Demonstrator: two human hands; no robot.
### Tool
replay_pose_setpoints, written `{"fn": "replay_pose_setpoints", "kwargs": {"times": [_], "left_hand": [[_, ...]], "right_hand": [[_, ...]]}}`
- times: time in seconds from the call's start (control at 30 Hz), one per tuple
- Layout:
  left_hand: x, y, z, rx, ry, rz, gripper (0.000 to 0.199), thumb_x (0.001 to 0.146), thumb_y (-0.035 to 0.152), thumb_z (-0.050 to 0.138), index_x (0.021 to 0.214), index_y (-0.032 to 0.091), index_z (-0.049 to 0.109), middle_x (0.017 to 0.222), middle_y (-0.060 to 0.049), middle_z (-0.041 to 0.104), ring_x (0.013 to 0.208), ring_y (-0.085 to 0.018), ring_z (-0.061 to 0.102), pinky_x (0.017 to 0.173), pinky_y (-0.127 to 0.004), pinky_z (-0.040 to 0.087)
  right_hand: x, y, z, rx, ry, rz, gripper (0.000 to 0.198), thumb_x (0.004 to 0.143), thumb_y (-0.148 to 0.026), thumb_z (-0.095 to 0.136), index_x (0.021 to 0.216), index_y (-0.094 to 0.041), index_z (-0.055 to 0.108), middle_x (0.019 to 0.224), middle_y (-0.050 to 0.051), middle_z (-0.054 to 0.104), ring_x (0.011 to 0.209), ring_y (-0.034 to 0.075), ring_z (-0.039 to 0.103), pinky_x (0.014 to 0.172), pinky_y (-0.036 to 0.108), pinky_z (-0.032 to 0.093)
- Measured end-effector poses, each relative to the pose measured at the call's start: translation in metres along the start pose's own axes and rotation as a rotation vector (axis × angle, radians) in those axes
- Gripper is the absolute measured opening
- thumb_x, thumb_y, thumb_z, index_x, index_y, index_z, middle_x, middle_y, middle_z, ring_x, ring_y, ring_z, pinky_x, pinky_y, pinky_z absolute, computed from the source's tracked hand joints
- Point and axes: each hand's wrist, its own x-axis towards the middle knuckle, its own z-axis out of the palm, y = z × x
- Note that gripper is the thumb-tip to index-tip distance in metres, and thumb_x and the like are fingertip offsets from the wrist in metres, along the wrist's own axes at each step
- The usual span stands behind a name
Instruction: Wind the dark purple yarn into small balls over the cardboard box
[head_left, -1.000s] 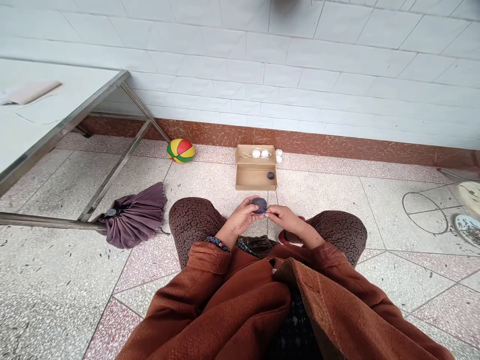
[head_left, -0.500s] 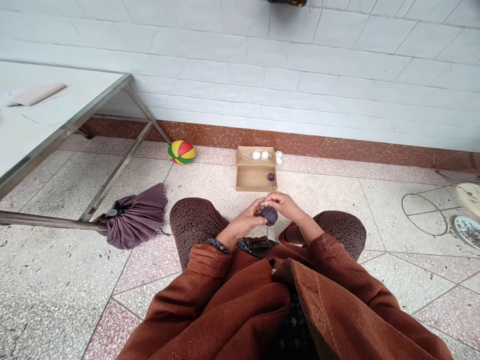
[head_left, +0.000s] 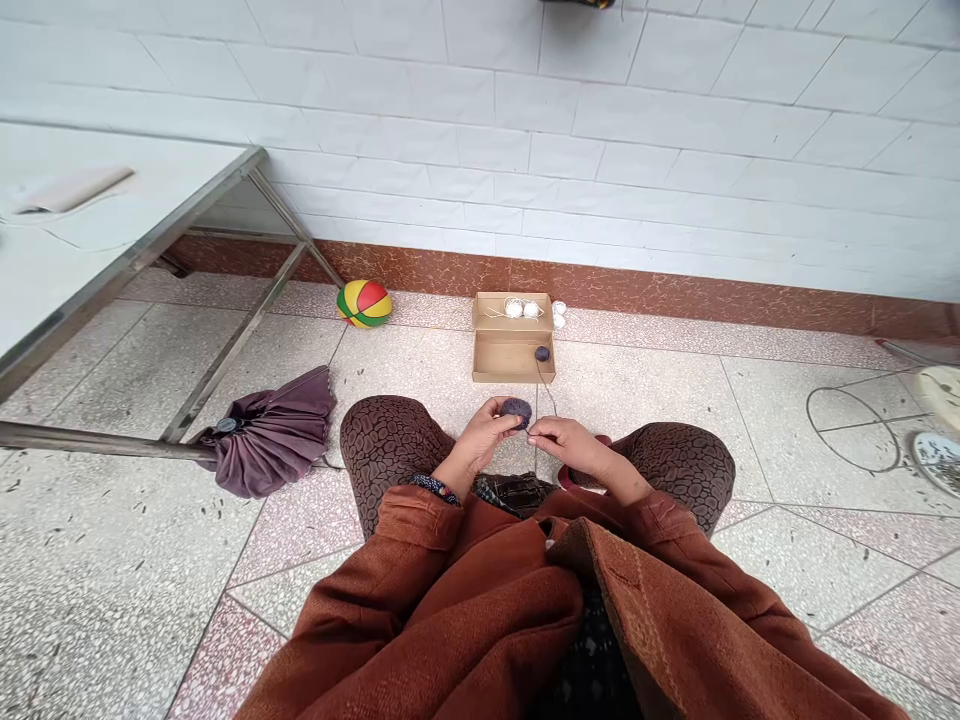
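My left hand (head_left: pixel 481 434) is closed around a dark purple-grey ball of yarn (head_left: pixel 516 411) in front of my lap. Just right of it, my right hand (head_left: pixel 564 441) pinches the yarn strand (head_left: pixel 554 408) close to the ball. The strand runs up towards a smaller dark yarn ball (head_left: pixel 542 354), which lies in the right end of an open cardboard box (head_left: pixel 510 374) on the floor. Two white yarn balls (head_left: pixel 523 309) rest in the raised lid, and more white balls (head_left: pixel 559 314) sit beside it.
A metal-framed table (head_left: pixel 135 240) stands at the left, with a folded purple umbrella (head_left: pixel 274 430) by its leg. A colourful ball (head_left: pixel 364 303) lies near the tiled wall (head_left: pixel 450 140). At the far right is a wire stand (head_left: pixel 853 428).
My left hand has turned and shifted the yarn ball left and up. My right hand has moved down from above the ball to its lower right, with the strand now visible beyond it.
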Motion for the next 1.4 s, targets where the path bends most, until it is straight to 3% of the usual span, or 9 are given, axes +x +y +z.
{"fn": "replay_pose_setpoints", "kwargs": {"times": [0.17,0.27,0.43,0.63,0.87,1.0,1.2,1.3,1.4], "left_hand": [[-0.001,-0.004,-0.001,0.229,-0.036,0.044,0.044,0.059,0.019,0.077,0.101,0.015,0.065,0.088,-0.001,0.065,0.079,-0.014,0.057,0.074,-0.028,0.042],[-0.005,-0.004,0.002,0.309,-0.199,0.047,0.045,0.061,0.019,0.077,0.104,0.015,0.065,0.091,-0.002,0.064,0.082,-0.015,0.056,0.077,-0.029,0.041],[-0.014,0.004,0.007,0.138,-0.442,0.033,0.078,0.062,0.017,0.078,0.135,0.025,0.053,0.102,-0.002,0.063,0.093,-0.018,0.057,0.077,-0.028,0.044],[-0.013,0.011,0.003,-0.096,-0.267,-0.016,0.057,0.066,0.02,0.076,0.121,0.023,0.063,0.108,-0.004,0.064,0.088,-0.016,0.06,0.078,-0.03,0.049],[0.0,0.002,-0.002,-0.085,0.012,-0.001,0.045,0.06,0.018,0.078,0.103,0.018,0.066,0.1,-0.004,0.068,0.085,-0.015,0.061,0.076,-0.028,0.047],[-0.002,-0.001,-0.002,0.067,0.038,0.037,0.049,0.059,0.016,0.076,0.107,0.017,0.066,0.098,-0.003,0.067,0.081,-0.014,0.059,0.073,-0.027,0.044],[-0.01,0.003,0.007,0.225,-0.242,0.088,0.063,0.06,0.013,0.076,0.121,0.019,0.064,0.104,-0.004,0.066,0.092,-0.018,0.058,0.083,-0.03,0.042],[-0.016,0.009,0.011,0.161,-0.376,0.103,0.079,0.06,0.012,0.078,0.135,0.025,0.057,0.104,-0.003,0.065,0.097,-0.019,0.057,0.086,-0.03,0.042],[-0.021,0.014,0.012,0.061,-0.398,0.085,0.073,0.062,0.013,0.078,0.132,0.025,0.06,0.105,-0.004,0.065,0.099,-0.019,0.058,0.087,-0.029,0.043]], "right_hand": [[0.007,-0.023,-0.027,0.069,0.098,-0.024,0.028,0.1,-0.042,0.055,0.089,-0.021,0.07,0.085,0.004,0.069,0.079,0.017,0.063,0.077,0.029,0.049],[0.019,-0.02,-0.037,0.039,0.138,-0.044,0.027,0.099,-0.042,0.056,0.088,-0.021,0.07,0.086,0.004,0.069,0.08,0.017,0.062,0.078,0.03,0.048],[0.027,0.008,-0.022,0.04,0.201,0.056,0.023,0.098,-0.037,0.056,0.085,-0.021,0.068,0.084,0.003,0.068,0.08,0.018,0.062,0.077,0.029,0.047],[0.006,0.021,0.005,-0.003,0.138,0.176,0.019,0.097,-0.029,0.052,0.084,-0.02,0.063,0.078,0.002,0.065,0.074,0.018,0.059,0.072,0.029,0.046],[0.0,-0.014,0.002,-0.012,-0.017,-0.004,0.024,0.101,-0.037,0.051,0.091,-0.021,0.066,0.086,0.005,0.067,0.081,0.019,0.062,0.079,0.031,0.047],[0.006,-0.034,-0.015,0.049,0.052,-0.058,0.025,0.101,-0.039,0.053,0.094,-0.021,0.069,0.087,0.005,0.068,0.081,0.019,0.063,0.078,0.031,0.048],[0.025,-0.023,-0.034,0.037,0.212,-0.014,0.024,0.098,-0.04,0.058,0.089,-0.022,0.071,0.086,0.005,0.069,0.081,0.02,0.062,0.079,0.033,0.048],[0.028,-0.004,-0.027,0.043,0.257,0.031,0.022,0.096,-0.037,0.058,0.086,-0.022,0.069,0.085,0.004,0.068,0.081,0.02,0.062,0.079,0.032,0.047],[0.022,0.013,-0.013,0.047,0.262,0.104,0.021,0.097,-0.033,0.053,0.084,-0.021,0.066,0.082,0.003,0.066,0.08,0.019,0.061,0.077,0.031,0.047]]}}
